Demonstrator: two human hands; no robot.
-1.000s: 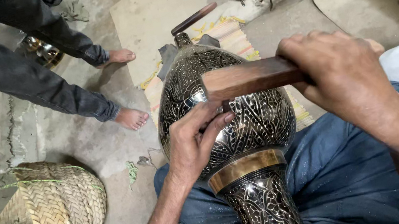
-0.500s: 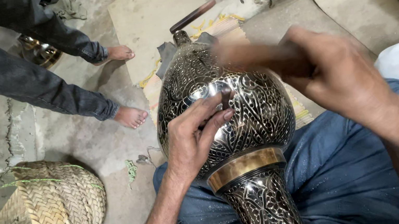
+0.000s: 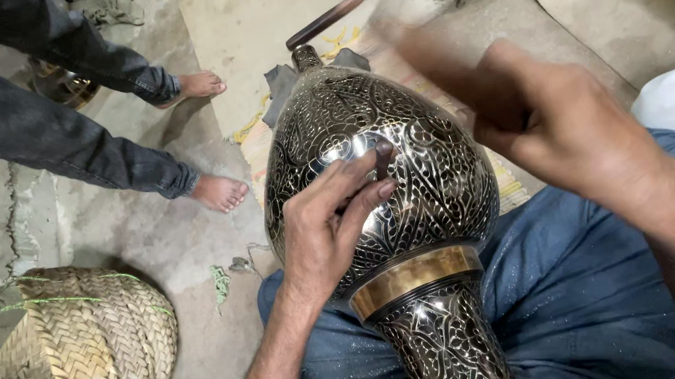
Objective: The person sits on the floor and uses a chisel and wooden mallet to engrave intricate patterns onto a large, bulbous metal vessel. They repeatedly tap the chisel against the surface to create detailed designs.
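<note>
The fingers point(image 3: 354, 180) of the left hand point(image 3: 322, 236) are pressed together around a small dark punch point(image 3: 384, 158), pinching it so its tip sits on the upper belly of the vase point(image 3: 380, 174). The right hand point(image 3: 561, 134) hangs above and to the right of the vase, blurred with motion; its fingers look curled around a wooden mallet point(image 3: 424, 52), also blurred, though the exact grip cannot be made out.

The vase lies across the person's lap on blue trousers point(image 3: 586, 304), its bulging engraved body up near the knees and its neck, ringed by a brass band point(image 3: 411, 276), pointing back toward the body.

To do this well, I judge the punch needs to stay steady on the pattern line, with the heel of the left hand braced on the vase, and the strikes should be light and square so the tip does not skid across the polished metal. The legs should cradle the vase firmly, since a round body rolls easily.

Left of the vase a woven basket point(image 3: 78, 362) sits on the concrete floor point(image 3: 184, 239). Beyond the vase, another person's bare feet point(image 3: 217, 191) and dark trouser legs stand on the floor.
</note>
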